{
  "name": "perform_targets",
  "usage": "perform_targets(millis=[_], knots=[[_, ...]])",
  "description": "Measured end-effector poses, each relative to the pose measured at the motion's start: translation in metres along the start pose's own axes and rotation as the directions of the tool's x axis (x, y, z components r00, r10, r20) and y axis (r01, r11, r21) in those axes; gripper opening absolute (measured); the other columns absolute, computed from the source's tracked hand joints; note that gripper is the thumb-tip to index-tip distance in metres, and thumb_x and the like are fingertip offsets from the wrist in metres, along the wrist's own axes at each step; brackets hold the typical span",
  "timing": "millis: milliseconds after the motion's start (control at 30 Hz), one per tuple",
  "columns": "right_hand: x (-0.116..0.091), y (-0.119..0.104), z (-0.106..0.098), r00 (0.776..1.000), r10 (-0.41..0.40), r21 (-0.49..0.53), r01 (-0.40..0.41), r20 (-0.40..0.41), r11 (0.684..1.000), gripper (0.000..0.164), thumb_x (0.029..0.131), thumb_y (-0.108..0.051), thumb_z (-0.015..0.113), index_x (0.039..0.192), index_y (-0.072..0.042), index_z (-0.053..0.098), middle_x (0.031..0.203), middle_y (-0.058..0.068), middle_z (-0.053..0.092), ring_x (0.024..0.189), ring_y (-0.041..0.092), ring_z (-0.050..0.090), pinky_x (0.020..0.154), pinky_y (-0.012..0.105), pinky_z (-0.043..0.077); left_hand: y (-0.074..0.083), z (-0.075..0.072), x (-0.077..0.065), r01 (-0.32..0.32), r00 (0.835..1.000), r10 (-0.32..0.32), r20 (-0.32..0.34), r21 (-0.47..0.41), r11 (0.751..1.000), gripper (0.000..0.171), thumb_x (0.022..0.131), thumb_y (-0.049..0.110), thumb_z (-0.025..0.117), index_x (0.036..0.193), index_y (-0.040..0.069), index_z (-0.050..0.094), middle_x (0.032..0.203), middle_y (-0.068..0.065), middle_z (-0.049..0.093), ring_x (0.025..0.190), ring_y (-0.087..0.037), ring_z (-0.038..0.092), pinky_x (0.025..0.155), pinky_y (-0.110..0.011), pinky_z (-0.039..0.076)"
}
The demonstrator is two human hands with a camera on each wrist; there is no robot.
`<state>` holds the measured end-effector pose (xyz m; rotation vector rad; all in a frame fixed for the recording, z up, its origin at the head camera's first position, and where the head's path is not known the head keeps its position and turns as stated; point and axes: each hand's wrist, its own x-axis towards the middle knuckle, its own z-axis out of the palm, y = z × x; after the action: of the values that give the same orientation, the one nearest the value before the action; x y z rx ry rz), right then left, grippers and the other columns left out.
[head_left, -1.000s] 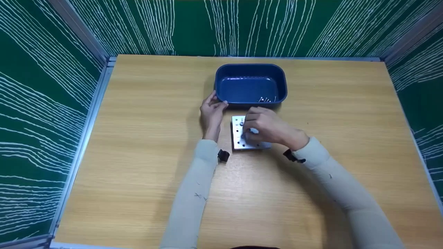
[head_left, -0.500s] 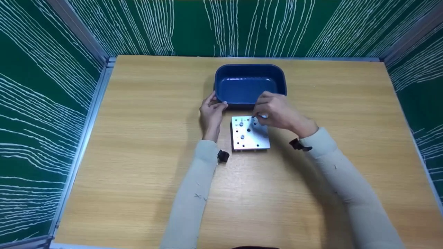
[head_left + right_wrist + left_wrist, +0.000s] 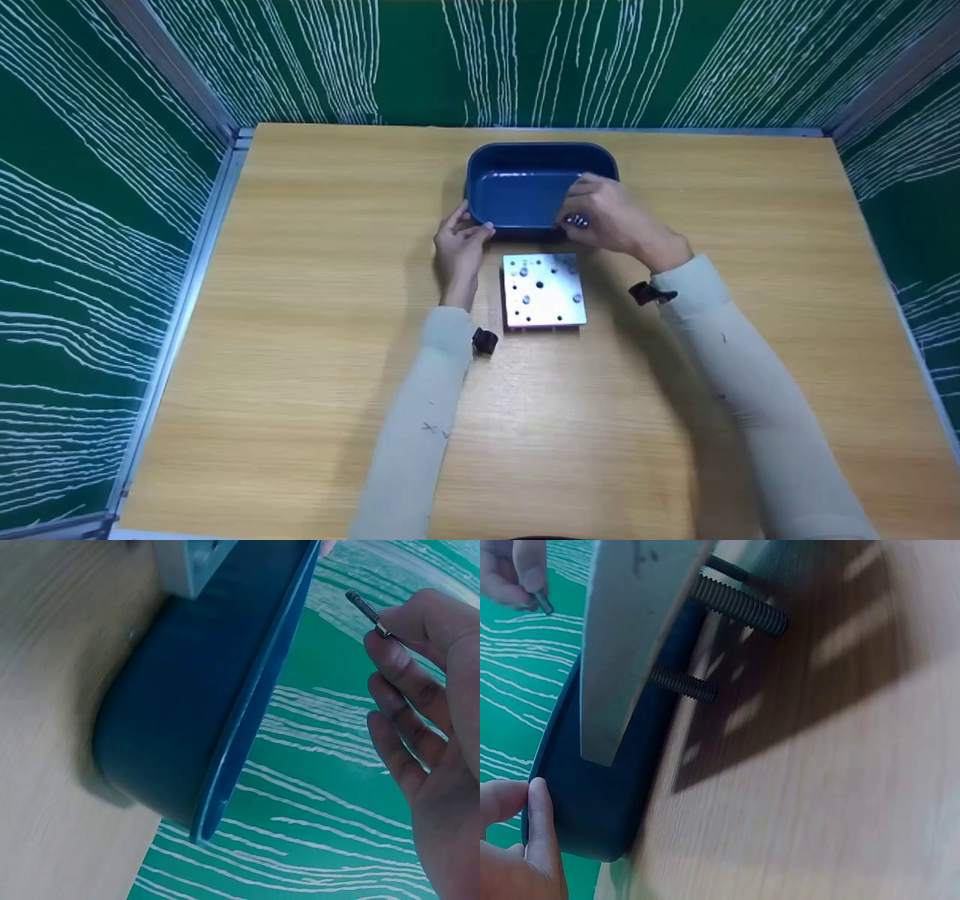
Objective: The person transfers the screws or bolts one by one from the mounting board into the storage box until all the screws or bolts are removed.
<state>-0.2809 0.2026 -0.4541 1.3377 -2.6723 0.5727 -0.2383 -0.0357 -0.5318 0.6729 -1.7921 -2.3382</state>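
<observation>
My left hand [image 3: 459, 251] pinches the near left corner of a blue plastic bin [image 3: 514, 196]; the left wrist view shows thumb and finger [image 3: 542, 821] on its rim. Over the bin's near right corner is my right hand [image 3: 615, 217]. In the right wrist view its thumb and forefinger pinch a small metal screw [image 3: 366, 609], threaded end pointing away. In front of the bin stands a square metal plate [image 3: 551, 304] with several holes and several screw heads on top. Threaded screw shanks [image 3: 739, 606] stick out beneath the plate in the left wrist view.
Several loose screws [image 3: 577, 220] show in the bin's near right corner, partly behind the right hand. The wooden table [image 3: 300, 337] is bordered by a metal frame [image 3: 187, 270] and green walls [image 3: 420, 60] with white lines.
My right hand has moved from over the metal plate up and right to the bin's near right corner, uncovering the plate. The left hand stays at the bin's left corner.
</observation>
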Motion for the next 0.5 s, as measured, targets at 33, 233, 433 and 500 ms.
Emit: perform_targets(millis=[33, 233, 433, 500], knots=[[0.001, 0.003, 0.0, 1.0, 0.015, 0.002, -0.015, 0.005, 1.0, 0.011, 0.086, -0.003, 0.081, 0.097, -0.004, 0.081, 0.099, 0.014, 0.077, 0.101, 0.031, 0.064, 0.086, 0.048, 0.057, 0.0, 0.0, 0.0, -0.001, 1.0, 0.001, -0.003, 0.008, 1.0, 0.06, 0.091, -0.004, 0.078, 0.147, 0.008, 0.061, 0.136, -0.017, 0.061, 0.103, -0.019, 0.069, 0.087, -0.027, 0.063], [0.007, 0.022, 0.003, 0.996, 0.087, 0.01, -0.087, 0.034, 0.996, 0.011, 0.088, -0.003, 0.079, 0.099, -0.002, 0.081, 0.102, 0.016, 0.078, 0.103, 0.033, 0.064, 0.092, 0.05, 0.058, -0.002, 0.0, 0.001, -0.014, 1.0, 0.014, -0.008, 0.036, 0.999, 0.06, 0.09, -0.002, 0.079, 0.146, 0.009, 0.062, 0.135, -0.015, 0.062, 0.102, -0.019, 0.07, 0.086, -0.027, 0.063], [0.013, 0.039, 0.009, 0.985, 0.156, 0.01, -0.157, 0.079, 0.988, 0.011, 0.091, -0.004, 0.078, 0.102, -0.001, 0.081, 0.107, 0.017, 0.078, 0.106, 0.034, 0.063, 0.096, 0.053, 0.057, -0.001, 0.001, 0.001, 0.009, 1.0, -0.009, -0.012, 0.021, 1.0, 0.061, 0.09, -0.004, 0.078, 0.147, 0.011, 0.062, 0.136, -0.014, 0.06, 0.102, -0.019, 0.07, 0.087, -0.028, 0.064], [0.015, 0.043, 0.011, 0.977, 0.183, -0.004, -0.183, 0.111, 0.983, 0.013, 0.092, -0.005, 0.078, 0.104, -0.001, 0.081, 0.11, 0.018, 0.078, 0.108, 0.035, 0.063, 0.097, 0.053, 0.057, 0.0, 0.001, 0.001, 0.019, 1.0, -0.019, -0.01, 0.017, 1.0, 0.061, 0.09, -0.003, 0.078, 0.147, 0.011, 0.061, 0.137, -0.015, 0.06, 0.103, -0.019, 0.07, 0.088, -0.03, 0.064]])
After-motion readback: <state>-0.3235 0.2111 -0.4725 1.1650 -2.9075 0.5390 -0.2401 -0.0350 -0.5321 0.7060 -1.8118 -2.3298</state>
